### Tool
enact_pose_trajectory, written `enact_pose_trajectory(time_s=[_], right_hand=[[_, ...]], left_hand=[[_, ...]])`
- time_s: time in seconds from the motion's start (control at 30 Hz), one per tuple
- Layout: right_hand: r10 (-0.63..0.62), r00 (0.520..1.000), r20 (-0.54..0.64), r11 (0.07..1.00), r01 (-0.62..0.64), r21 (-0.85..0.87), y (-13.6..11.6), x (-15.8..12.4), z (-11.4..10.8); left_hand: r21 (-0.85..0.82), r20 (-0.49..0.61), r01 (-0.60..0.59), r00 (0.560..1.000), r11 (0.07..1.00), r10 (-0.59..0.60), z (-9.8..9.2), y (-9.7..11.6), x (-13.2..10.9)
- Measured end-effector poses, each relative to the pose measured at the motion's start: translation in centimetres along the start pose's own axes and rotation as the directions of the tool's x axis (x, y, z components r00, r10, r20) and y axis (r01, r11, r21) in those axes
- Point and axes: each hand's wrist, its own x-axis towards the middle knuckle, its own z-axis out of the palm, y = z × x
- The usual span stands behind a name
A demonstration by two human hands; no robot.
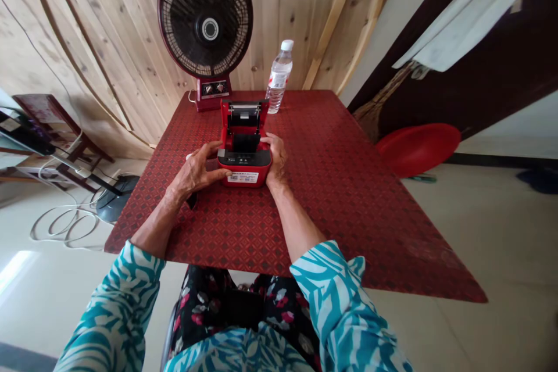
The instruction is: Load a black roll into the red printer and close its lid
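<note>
A small red and black label printer point(244, 158) stands on the table in front of me, its lid point(244, 115) raised and tilted back. My left hand point(195, 172) grips its left side, thumb on the front by a white sticker point(243, 178). Around its right side curves my right hand point(276, 158), with fingertips near the open compartment. A black object point(192, 200) lies partly hidden under my left hand, and a bit of something white shows behind that hand. What lies inside the printer is too dark to make out.
At the table's point(349, 203) back edge stand a dark red fan point(204, 17) and a water bottle point(279, 78) with a white cap. A red basin point(418, 148) is off to the right. Left of the table are a wooden chair point(56, 128) and loose cables point(65, 224) on the floor.
</note>
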Motion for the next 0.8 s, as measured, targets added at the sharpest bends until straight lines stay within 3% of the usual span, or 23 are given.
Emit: enact_pose_trajectory(time_s=[0.17, 0.23, 0.33, 0.43, 0.53, 0.63, 0.8], right_hand=[[0.027, 0.999, -0.030, 1.000, -0.027, -0.004, -0.4, 0.0, -0.2], [0.042, 0.998, -0.039, 0.999, -0.042, 0.021, -0.5, -0.1, -0.1], [0.045, 0.998, -0.043, 0.997, -0.043, 0.057, -0.5, -0.2, 0.1], [0.067, 0.995, -0.076, 0.995, -0.061, 0.084, -0.2, -0.2, 0.3], [0.112, 0.990, -0.082, 0.981, -0.097, 0.170, 0.3, -0.1, 0.5], [0.130, 0.990, -0.058, 0.961, -0.112, 0.252, 0.8, 0.2, 0.6], [0.048, 0.998, -0.039, 0.972, -0.038, 0.230, 0.7, 0.5, 0.4]], left_hand=[[-0.132, -0.011, 0.011, 1.000, 0.991, -0.013, -0.4, -1.1, 0.0], [-0.168, -0.071, -0.006, 0.997, 0.986, -0.006, -1.3, -1.1, 0.8], [-0.122, -0.193, 0.020, 0.980, 0.992, -0.043, -2.5, -0.3, 3.4], [-0.041, -0.146, 0.045, 0.988, 0.998, -0.051, -2.8, 0.5, 7.0], [-0.090, -0.126, 0.040, 0.991, 0.995, -0.051, -2.5, 0.7, 9.3], [-0.156, -0.167, -0.009, 0.986, 0.988, -0.017, -2.5, 0.9, 8.7], [-0.045, -0.150, -0.124, 0.982, 0.991, 0.116, -2.4, 1.8, 4.3]])
